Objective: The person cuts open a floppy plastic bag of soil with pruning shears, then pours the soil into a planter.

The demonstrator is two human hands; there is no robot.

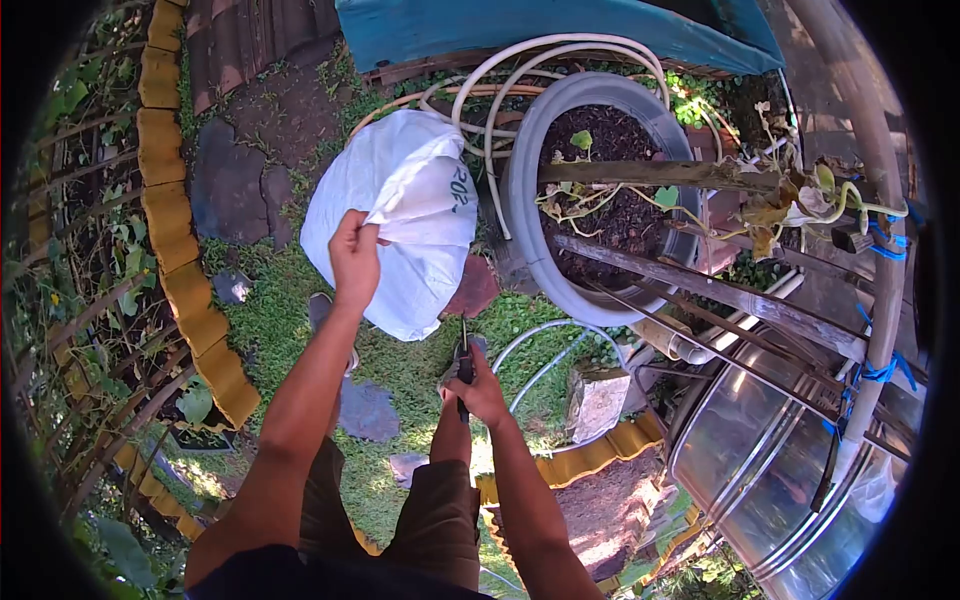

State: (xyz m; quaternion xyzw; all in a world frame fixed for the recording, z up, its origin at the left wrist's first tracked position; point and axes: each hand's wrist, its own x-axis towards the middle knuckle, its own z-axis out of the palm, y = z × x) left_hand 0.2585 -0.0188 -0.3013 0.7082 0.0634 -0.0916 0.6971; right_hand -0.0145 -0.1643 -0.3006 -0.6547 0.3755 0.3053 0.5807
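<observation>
My left hand (355, 255) is closed on the gathered edge of a white woven sack (400, 215). The sack looks bulky and hangs or stands in front of me, with green printed digits on its right side. Below and to the right of it, my right hand (482, 388) is wrapped round a black-handled tool with a thin pointed blade (464, 345). The blade points up toward the sack's lower edge, and a small gap seems to lie between them. What fills the sack is hidden.
Right of the sack stands a large grey pot (530, 210) of dark soil, crossed by wooden poles (700, 290). Pale hose (540, 45) coils behind it. Yellow wavy edging (175, 225) runs down the left. A stone block (598, 402) and a shiny metal drum (750, 440) are at right.
</observation>
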